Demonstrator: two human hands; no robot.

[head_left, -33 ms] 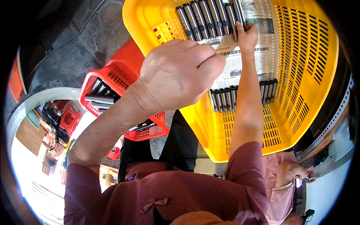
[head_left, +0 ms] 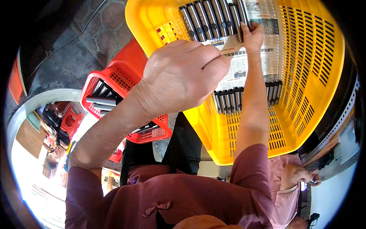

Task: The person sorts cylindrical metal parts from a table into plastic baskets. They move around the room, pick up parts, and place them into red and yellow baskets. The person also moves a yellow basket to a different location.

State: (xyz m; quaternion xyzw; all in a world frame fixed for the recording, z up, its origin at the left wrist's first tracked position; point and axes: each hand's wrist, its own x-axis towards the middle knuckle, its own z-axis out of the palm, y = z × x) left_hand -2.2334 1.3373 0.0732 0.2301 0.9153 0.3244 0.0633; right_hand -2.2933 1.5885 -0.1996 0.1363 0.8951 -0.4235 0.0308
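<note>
Toward the far end of a yellow plastic basket (head_left: 207, 133), one steel tube (head_left: 243, 11) lies at the right end of a slanting row of dark-ended steel tubes (head_left: 203, 19). Right hand (head_left: 253, 38) is on it: grip clamped round the tube's near end, thumb and fingers to either side. The upper end runs out of view.

Newspaper (head_left: 271, 49) lines the basket under the row. Nearer the person, a second row of tubes (head_left: 231, 101) stands side by side, partly hidden behind the right forearm.

Left hand (head_left: 187, 74) hangs large in the foreground, fingers curled, back of the hand uppermost; whether it holds anything, cannot tell.

Left of the basket, a red crate (head_left: 124, 57) with perforated sides; more steel tubes (head_left: 101, 100) lie inside, loosely heaped. Beyond it, paving (head_left: 112, 17) of many-sided stones. Lower right, a co-worker in a pink shirt (head_left: 280, 191).
</note>
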